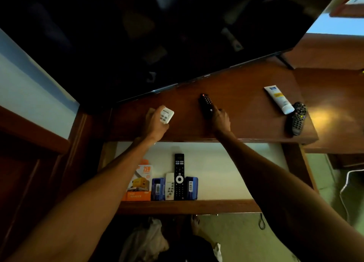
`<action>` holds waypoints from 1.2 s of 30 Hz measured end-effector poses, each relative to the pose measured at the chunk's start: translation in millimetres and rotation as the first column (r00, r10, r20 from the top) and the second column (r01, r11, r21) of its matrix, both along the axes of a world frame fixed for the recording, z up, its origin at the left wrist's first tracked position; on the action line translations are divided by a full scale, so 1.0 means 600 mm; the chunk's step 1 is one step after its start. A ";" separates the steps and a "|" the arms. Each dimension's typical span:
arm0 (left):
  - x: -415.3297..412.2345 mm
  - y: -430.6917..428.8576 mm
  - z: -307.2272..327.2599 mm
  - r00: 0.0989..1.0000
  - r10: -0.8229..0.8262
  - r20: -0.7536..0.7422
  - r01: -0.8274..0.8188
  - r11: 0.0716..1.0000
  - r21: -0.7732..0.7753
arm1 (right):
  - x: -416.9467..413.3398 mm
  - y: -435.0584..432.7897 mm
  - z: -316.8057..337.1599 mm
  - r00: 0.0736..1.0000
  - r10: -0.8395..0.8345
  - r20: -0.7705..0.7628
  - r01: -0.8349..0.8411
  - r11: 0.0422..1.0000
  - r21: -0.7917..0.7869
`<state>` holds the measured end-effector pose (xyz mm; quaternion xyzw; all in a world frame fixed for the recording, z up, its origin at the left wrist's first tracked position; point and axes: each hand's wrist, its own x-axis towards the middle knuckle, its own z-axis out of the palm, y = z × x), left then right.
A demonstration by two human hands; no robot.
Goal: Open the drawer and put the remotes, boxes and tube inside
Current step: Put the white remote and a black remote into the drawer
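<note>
The drawer [226, 205] stands pulled open below the wooden desk top [246, 104]. Inside it, along the front wall, lie an orange box [140, 183], two blue boxes [158, 188] [191, 187], a small white remote [169, 185] and a long black remote [179, 176]. On the desk top, my left hand [155, 123] grips a white remote [166, 114]. My right hand [220, 119] closes on the near end of a black remote [205, 105]. Further right lie a white tube [278, 99] and a dark rounded remote [297, 117], touching each other.
A large dark TV screen [157, 35] hangs low over the back of the desk. A lower wooden surface [334, 104] adjoins on the right. Cables [346, 185] and cloth [145, 240] lie on the floor, and a bare foot [196, 225] shows under the drawer.
</note>
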<state>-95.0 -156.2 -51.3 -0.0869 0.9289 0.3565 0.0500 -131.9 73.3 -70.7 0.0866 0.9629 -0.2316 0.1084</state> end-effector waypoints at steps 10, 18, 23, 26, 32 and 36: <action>0.111 0.126 0.001 0.980 -0.188 -0.073 0.194 0.977 0.091 | 0.203 0.092 0.019 0.998 0.018 0.059 -0.003 0.971 -0.239; 0.209 0.199 -0.064 0.958 -0.282 -0.059 0.286 0.954 0.092 | 0.298 0.182 -0.039 0.965 0.222 0.143 -0.192 0.962 -0.194; 0.213 0.230 -0.109 0.962 -0.257 0.089 0.253 0.966 0.051 | 0.295 0.215 -0.085 0.953 0.231 0.194 -0.196 0.964 -0.180; 0.205 0.259 -0.133 0.975 -0.189 0.119 0.183 0.981 0.058 | 0.285 0.228 -0.119 0.941 0.228 0.250 -0.198 0.971 -0.137; 0.180 0.295 -0.179 0.978 -0.095 0.185 0.095 0.995 0.006 | 0.267 0.234 -0.161 0.934 0.238 0.268 -0.221 0.971 -0.092; 0.178 0.296 -0.205 0.970 -0.023 0.243 0.036 0.998 -0.050 | 0.278 0.227 -0.178 0.920 0.311 0.239 -0.302 0.951 -0.071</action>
